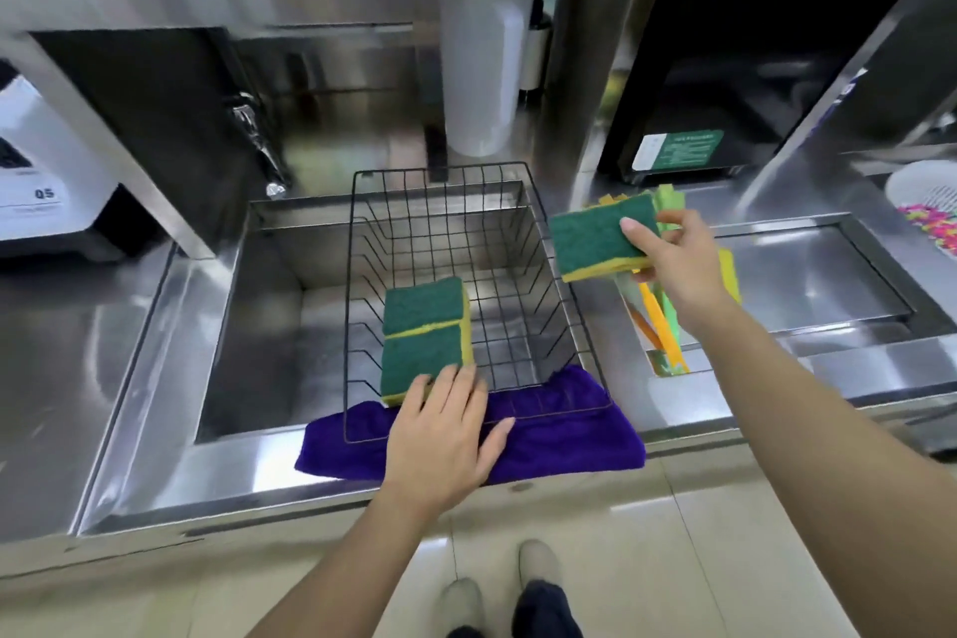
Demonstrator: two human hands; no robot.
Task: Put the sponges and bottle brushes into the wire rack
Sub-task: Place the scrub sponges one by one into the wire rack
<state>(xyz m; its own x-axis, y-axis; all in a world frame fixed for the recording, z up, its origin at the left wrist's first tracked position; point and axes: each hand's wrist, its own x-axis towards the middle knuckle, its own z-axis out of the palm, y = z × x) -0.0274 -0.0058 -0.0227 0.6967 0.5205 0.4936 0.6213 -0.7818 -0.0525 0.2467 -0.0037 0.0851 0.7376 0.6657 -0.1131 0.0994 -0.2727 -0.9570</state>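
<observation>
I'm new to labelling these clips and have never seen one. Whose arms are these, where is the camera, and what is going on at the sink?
There is no machine: a person wears the camera on their head, looking down at their own arms. A black wire rack sits over a steel sink, with a purple cloth under its near edge. The left hand rests on two green-and-yellow sponges inside the rack. The right hand holds another sponge beside the rack. More sponges and orange and green brush handles lie on the counter beneath it.
</observation>
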